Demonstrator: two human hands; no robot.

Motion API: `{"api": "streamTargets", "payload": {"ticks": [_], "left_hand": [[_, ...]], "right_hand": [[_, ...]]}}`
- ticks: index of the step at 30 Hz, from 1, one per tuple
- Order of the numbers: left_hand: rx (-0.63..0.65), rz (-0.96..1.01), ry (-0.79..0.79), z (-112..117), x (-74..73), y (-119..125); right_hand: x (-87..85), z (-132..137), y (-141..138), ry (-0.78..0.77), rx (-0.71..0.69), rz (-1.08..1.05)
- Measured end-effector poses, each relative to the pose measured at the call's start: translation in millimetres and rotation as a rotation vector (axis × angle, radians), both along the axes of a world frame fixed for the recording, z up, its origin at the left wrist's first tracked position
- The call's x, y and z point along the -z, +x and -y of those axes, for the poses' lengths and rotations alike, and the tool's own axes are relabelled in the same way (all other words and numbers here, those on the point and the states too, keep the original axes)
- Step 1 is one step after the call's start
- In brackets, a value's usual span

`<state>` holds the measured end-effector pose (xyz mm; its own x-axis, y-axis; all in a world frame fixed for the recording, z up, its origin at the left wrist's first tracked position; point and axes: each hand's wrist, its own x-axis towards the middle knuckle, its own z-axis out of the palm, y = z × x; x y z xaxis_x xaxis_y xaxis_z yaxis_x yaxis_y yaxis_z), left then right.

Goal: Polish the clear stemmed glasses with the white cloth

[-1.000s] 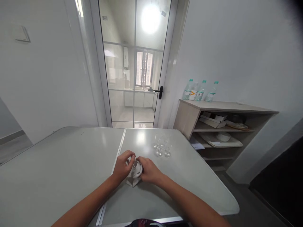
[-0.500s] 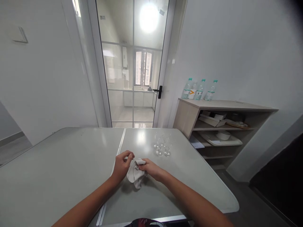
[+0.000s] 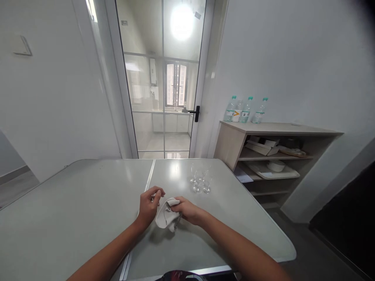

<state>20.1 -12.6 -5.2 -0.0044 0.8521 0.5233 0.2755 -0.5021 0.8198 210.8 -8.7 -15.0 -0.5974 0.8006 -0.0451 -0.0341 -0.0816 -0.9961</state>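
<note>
So a crumpled white cloth is hanging just above the near part of the pale table, right of the metal seam. The right hand is pinching its upper right edge, thumb on top, and the rest is drooping in loose folds. Can't tell if anything is sitting inside those folds. The left hand is hovering just left of the cloth, fingers curled in close to the thumb; honestly can't tell if it's gripping something small or clear.

Past the right hand, a few clear stemmed glasses are standing bunched together on the table. Further right, a wooden shelf unit is holding a white bowl on a tray, with some green-capped bottles standing on top. Straight ahead, a glass door is showing a kitchen behind it.
</note>
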Motion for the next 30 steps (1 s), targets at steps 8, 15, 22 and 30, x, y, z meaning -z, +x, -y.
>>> {"api": "streamTargets", "payload": {"ticks": [8, 15, 22, 30], "left_hand": [[-0.098, -0.131, 0.130, 0, -5.3, -3], [-0.228, -0.188, 0.142, -2, -1.5, -1], [-0.135, -0.242, 0.180, 4, -2.2, 3], [-0.251, -0.012, -0.007, -3, -5.0, -4]], "right_hand": [[-7.5, 1, -1, 0.405, 0.095, 0.040], [-9.4, 5, 2, 0.767, 0.063, 0.373], [-4.3, -4, 7, 0.540, -0.033, 0.332], [-14.4, 3, 5, 0.720, 0.058, 0.367]]}}
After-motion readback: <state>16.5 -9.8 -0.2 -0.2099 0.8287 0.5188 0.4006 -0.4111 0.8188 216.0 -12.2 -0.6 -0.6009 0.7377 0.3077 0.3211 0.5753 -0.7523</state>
